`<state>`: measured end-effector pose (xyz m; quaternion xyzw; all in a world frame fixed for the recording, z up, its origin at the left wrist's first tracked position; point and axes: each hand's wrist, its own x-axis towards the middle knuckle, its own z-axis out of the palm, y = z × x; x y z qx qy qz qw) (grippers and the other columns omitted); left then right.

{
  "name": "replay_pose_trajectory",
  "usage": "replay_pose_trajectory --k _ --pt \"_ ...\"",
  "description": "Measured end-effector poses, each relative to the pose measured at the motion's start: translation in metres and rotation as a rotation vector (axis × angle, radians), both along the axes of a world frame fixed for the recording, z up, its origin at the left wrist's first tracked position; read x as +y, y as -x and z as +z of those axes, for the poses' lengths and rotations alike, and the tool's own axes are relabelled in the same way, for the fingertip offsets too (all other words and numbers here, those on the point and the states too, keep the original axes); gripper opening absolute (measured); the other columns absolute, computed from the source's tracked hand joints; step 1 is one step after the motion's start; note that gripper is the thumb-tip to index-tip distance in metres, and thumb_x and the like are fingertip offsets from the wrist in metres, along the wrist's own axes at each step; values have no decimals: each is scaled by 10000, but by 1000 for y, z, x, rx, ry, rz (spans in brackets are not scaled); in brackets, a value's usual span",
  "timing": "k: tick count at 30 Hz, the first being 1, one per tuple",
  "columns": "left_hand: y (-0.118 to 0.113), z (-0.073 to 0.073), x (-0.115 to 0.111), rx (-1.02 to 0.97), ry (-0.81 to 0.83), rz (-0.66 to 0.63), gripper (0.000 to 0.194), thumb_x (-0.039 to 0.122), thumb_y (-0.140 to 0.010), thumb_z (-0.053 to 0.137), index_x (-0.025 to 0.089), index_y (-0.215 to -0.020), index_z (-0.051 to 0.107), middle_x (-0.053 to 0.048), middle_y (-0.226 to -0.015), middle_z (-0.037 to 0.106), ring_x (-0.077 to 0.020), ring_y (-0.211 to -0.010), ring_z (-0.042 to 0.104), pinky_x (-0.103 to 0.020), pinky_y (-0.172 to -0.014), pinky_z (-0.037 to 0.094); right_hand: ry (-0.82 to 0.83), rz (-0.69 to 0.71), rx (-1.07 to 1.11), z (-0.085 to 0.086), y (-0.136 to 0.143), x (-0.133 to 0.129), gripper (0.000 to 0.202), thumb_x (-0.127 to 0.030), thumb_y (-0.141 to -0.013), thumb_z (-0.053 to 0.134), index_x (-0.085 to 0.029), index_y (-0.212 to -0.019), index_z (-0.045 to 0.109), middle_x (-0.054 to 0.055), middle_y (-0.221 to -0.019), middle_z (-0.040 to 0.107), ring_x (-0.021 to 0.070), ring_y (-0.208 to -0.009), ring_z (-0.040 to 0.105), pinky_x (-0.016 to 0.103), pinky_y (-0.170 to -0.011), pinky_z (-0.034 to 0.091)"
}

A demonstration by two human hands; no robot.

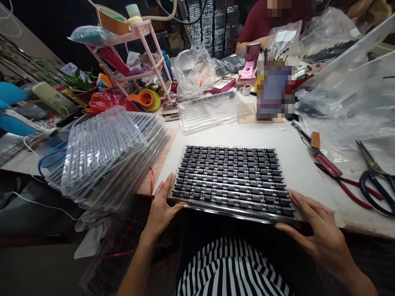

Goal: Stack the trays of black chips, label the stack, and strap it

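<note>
A clear plastic tray (228, 209) filled with rows of small black circuit boards (230, 176) lies at the front edge of the white work surface. My left hand (163, 205) grips its left front corner, thumb along the near edge and fingers on the side. At the right front corner, my right hand (314, 226) holds the tray the same way, fingers along the side and thumb beneath the near edge. Both hands are closed on the tray, which sits nearly level. Beyond it rests another clear tray (210, 113) that looks unfilled.
A tall pile of clear trays (105, 152) leans at the left. Scissors (375, 176), red-handled pliers (354, 191) and a red cutter (327, 163) lie at the right. A pink rack (151, 49) and tape rolls (145, 100) stand behind. A person in a dark red shirt (257, 20) sits opposite.
</note>
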<state>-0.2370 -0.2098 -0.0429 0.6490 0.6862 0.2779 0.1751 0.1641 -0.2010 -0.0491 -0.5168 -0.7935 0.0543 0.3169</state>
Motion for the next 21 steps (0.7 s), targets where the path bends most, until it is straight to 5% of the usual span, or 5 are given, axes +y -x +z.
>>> replay_pose_trajectory --k 9,21 --pt "-12 4 11 -302 -167 76 899 442 -616 805 216 -1392 411 -118 -1383 516 -281 -1300 454 -424 -1116 338 -123 -146 58 4 5 7 610 -385 -849 602 -306 -1418 396 66 -1274 587 314 -1120 568 496 -947 453" --pt "-17 7 13 -339 -208 102 748 459 -643 782 198 -1298 534 -97 -1341 561 -257 -1271 491 -399 -1116 351 -221 -224 1 -1 6 12 604 -382 -820 638 -348 -1388 439 56 -1185 657 278 -1028 637 401 -901 510"
